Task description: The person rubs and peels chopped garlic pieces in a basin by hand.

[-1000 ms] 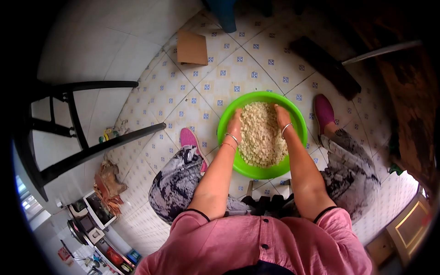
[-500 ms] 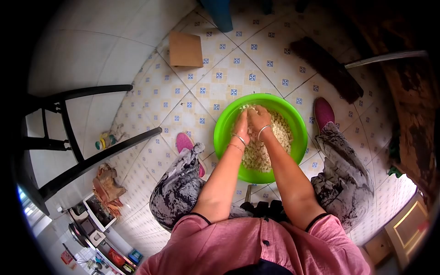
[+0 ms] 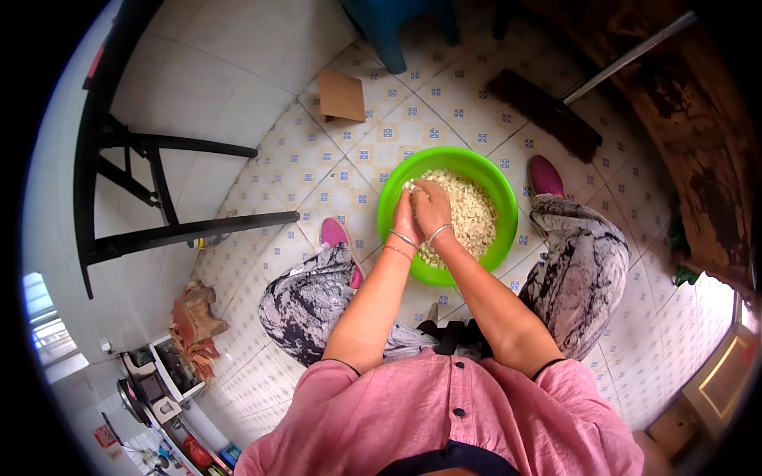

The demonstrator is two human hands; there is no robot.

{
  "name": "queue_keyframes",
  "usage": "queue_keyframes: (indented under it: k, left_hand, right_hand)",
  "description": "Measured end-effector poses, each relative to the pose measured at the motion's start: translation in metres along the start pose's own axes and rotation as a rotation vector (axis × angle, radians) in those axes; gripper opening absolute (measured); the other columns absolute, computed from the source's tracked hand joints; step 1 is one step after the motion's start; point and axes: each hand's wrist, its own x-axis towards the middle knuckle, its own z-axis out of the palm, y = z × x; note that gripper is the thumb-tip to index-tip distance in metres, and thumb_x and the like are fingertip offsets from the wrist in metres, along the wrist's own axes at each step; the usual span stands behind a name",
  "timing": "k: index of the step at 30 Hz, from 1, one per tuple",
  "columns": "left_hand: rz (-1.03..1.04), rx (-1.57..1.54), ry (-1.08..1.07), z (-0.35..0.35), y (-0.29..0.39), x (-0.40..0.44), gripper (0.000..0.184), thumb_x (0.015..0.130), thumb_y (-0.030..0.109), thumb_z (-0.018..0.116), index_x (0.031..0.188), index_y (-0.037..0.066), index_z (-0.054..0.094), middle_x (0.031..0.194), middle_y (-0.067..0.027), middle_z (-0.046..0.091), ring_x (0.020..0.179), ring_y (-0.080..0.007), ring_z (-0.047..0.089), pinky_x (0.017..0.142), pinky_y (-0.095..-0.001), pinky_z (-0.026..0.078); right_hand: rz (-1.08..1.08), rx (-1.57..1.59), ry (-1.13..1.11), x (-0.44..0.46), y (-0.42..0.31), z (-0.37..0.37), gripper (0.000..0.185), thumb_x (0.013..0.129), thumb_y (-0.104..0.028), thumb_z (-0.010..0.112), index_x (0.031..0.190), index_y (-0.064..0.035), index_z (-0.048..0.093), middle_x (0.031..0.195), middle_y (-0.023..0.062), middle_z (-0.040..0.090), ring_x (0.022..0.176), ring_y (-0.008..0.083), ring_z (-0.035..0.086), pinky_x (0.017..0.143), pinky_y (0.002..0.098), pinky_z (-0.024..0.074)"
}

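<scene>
A round bright green basin [image 3: 500, 190] stands on the tiled floor between my feet. Small pale chopped pieces [image 3: 475, 216] fill much of it. My left hand [image 3: 406, 216] is at the basin's left side, and my right hand [image 3: 432, 206] presses against it from the right. Both hands are cupped together around some of the pale pieces, a few of which show near the fingertips. A bracelet circles each wrist.
A brown cardboard piece [image 3: 342, 97] lies beyond the basin. A dark broom [image 3: 546, 116] is at the upper right, near a blue stool [image 3: 389, 40]. Black metal legs [image 3: 190, 232] stand at left. My pink shoes [image 3: 544, 176] flank the basin.
My hands were apart at the basin's sides, then came together over the pieces. They are now cupped at its left side. The view has also turned somewhat.
</scene>
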Motion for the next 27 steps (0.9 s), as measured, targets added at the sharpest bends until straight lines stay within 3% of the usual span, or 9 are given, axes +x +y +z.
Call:
queue_keyframes:
  k: [6,8,13,16,19,23,24,26,27]
  left_hand:
    - [-0.046,-0.001,-0.345,-0.001,-0.013,-0.024,0.033,0.088,0.036,0.042,0.104,0.008,0.051,0.103,-0.0077,0.055,0.093,-0.0199,0.053,0.083,-0.0323,0.044]
    - [0.033,0.162,-0.045,0.047,-0.025,-0.068,0.033,0.09,0.036,0.039,0.106,0.009,0.05,0.105,-0.0069,0.055,0.094,-0.0192,0.053,0.083,-0.0317,0.044]
    - [-0.01,0.19,-0.002,0.053,-0.029,-0.085,0.038,0.091,0.039,0.037,0.113,0.01,0.048,0.107,-0.0058,0.055,0.095,-0.0191,0.054,0.083,-0.0321,0.045]
    - [-0.012,0.105,-0.034,0.033,-0.02,-0.068,0.041,0.091,0.041,0.035,0.116,0.01,0.046,0.11,-0.0061,0.054,0.099,-0.0192,0.052,0.085,-0.0324,0.044]
    - [0.055,0.009,-0.232,-0.004,-0.02,-0.031,0.041,0.09,0.044,0.037,0.11,0.011,0.049,0.107,-0.0049,0.053,0.092,-0.0177,0.053,0.081,-0.0333,0.044]
    - [-0.01,-0.042,-0.378,-0.015,-0.038,-0.014,0.042,0.09,0.045,0.038,0.113,0.011,0.047,0.109,-0.004,0.053,0.096,-0.0179,0.051,0.084,-0.0331,0.043]
    - [-0.016,-0.043,-0.369,-0.006,-0.04,-0.026,0.042,0.09,0.045,0.038,0.113,0.011,0.047,0.109,-0.004,0.053,0.096,-0.0179,0.051,0.084,-0.0331,0.043]
    - [-0.062,0.164,-0.064,0.039,-0.036,-0.065,0.045,0.09,0.044,0.038,0.119,0.01,0.044,0.114,-0.0045,0.051,0.102,-0.0182,0.05,0.088,-0.0322,0.042]
    - [0.086,0.206,-0.031,0.048,-0.043,-0.071,0.046,0.091,0.042,0.037,0.123,0.009,0.041,0.119,-0.006,0.049,0.104,-0.0182,0.049,0.088,-0.0313,0.042]
  right_hand:
    - [-0.054,-0.038,-0.016,-0.023,-0.014,-0.02,0.027,0.08,-0.023,0.048,0.09,-0.002,0.062,0.099,0.015,0.059,0.099,0.0304,0.048,0.091,0.037,0.034]
    - [0.075,-0.001,0.018,-0.024,-0.017,-0.028,0.027,0.08,-0.022,0.049,0.09,-0.0017,0.063,0.096,0.0162,0.06,0.094,0.0318,0.052,0.087,0.0365,0.0385]
    - [0.239,0.092,0.012,-0.023,-0.028,-0.033,0.028,0.079,-0.02,0.047,0.092,-0.0002,0.063,0.093,0.0188,0.061,0.088,0.0334,0.056,0.082,0.0352,0.0429]
    - [0.089,-0.006,-0.069,-0.033,-0.026,-0.026,0.029,0.08,-0.019,0.045,0.096,-0.0005,0.062,0.099,0.0194,0.059,0.094,0.033,0.054,0.086,0.035,0.0405]
    - [-0.01,-0.035,-0.092,-0.042,-0.021,-0.018,0.033,0.082,-0.02,0.044,0.104,0.0002,0.057,0.114,0.0202,0.05,0.109,0.0339,0.043,0.095,0.038,0.0321]
    - [-0.061,-0.156,0.018,-0.033,-0.006,-0.017,0.033,0.083,-0.022,0.043,0.104,-0.0007,0.057,0.11,0.0201,0.052,0.106,0.0343,0.046,0.093,0.0377,0.0343]
    - [-0.051,-0.157,0.017,-0.03,-0.004,-0.021,0.033,0.083,-0.022,0.043,0.104,-0.0007,0.057,0.11,0.0201,0.052,0.106,0.0343,0.046,0.093,0.0377,0.0343]
    - [0.103,-0.056,-0.02,-0.019,-0.001,-0.028,0.032,0.083,-0.023,0.043,0.101,-0.0006,0.058,0.105,0.0193,0.055,0.099,0.0341,0.051,0.088,0.0365,0.0385]
    - [0.194,-0.01,0.025,-0.013,0.0,-0.028,0.032,0.083,-0.023,0.042,0.099,0.0001,0.058,0.101,0.0189,0.057,0.093,0.0345,0.054,0.084,0.0363,0.041]
